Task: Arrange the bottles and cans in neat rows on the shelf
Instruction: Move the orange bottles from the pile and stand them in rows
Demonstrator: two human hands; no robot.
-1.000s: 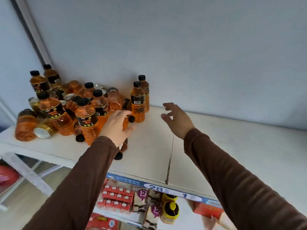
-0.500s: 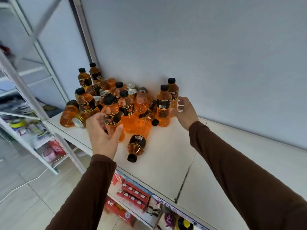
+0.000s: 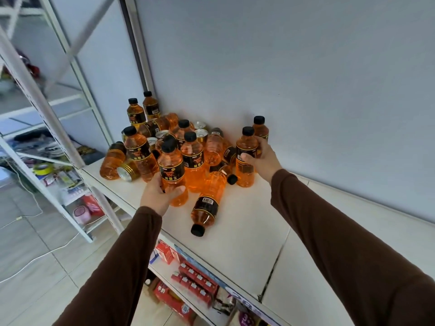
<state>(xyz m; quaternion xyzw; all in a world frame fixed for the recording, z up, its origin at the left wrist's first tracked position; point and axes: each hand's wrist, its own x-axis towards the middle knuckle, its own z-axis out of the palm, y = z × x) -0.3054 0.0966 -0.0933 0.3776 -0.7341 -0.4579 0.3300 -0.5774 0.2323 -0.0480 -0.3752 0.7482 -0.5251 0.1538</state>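
Two arms in brown sleeves reach forward over a white shelf (image 3: 247,243). Nearest the front edge, a fallen bottle (image 3: 207,203) of orange drink lies on its side, long axis running front to back, black cap pointing toward the person and base toward the pile behind it.

Just left of it, the left hand (image 3: 159,195) grips an upright bottle (image 3: 173,175) low on its body, thumb across the front and fingers wrapped round the far side; its black cap points up and its dark label faces the camera. To the right, the right hand (image 3: 263,158) holds a second upright bottle (image 3: 246,158) around its middle, fingers curled over the label. Another capped bottle (image 3: 260,128) stands just behind it, near the wall.

Between and behind the hands is a jumbled cluster (image 3: 164,142) of the same orange bottles: several upright, several tipped on their sides pointing in different directions, mixed with gold cans (image 3: 127,170) lying down or standing with silver tops showing. Two bottles stand at the back left corner (image 3: 143,109).

The shelf backs onto a plain pale grey wall (image 3: 306,78). Below its front edge, a lower shelf holds red cartons (image 3: 195,281). To the left stands a white metal rack (image 3: 47,114) with clutter, over a tiled floor (image 3: 35,267) with a white cable.
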